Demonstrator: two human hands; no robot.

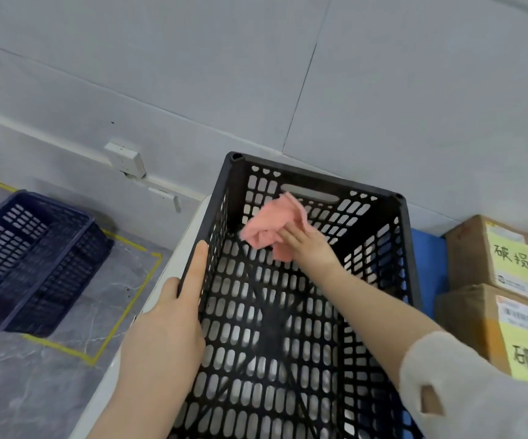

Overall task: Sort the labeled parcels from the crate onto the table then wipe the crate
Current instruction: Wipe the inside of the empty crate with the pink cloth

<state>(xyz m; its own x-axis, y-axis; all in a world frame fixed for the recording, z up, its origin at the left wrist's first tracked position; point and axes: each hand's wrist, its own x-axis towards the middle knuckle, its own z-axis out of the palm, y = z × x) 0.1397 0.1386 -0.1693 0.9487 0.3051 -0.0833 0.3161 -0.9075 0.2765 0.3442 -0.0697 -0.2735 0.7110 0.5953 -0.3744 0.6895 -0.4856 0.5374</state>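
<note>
A black perforated crate [408,248] stands on the white table [174,267], with no parcels inside it. My left hand [174,315] grips its left rim, thumb lying along the top edge. Deep inside the crate, near the far left corner, my right hand [307,245] holds a crumpled pink cloth [269,229] against the far wall. Two brown cardboard parcels with yellow handwritten labels sit to the right of the crate, one further back [490,251] and one nearer [509,331].
A dark blue perforated basket [28,258] sits on the grey floor at left, inside yellow tape lines. A blue surface [427,248] shows between the crate and the parcels. The grey wall with a white socket box [126,160] is close behind.
</note>
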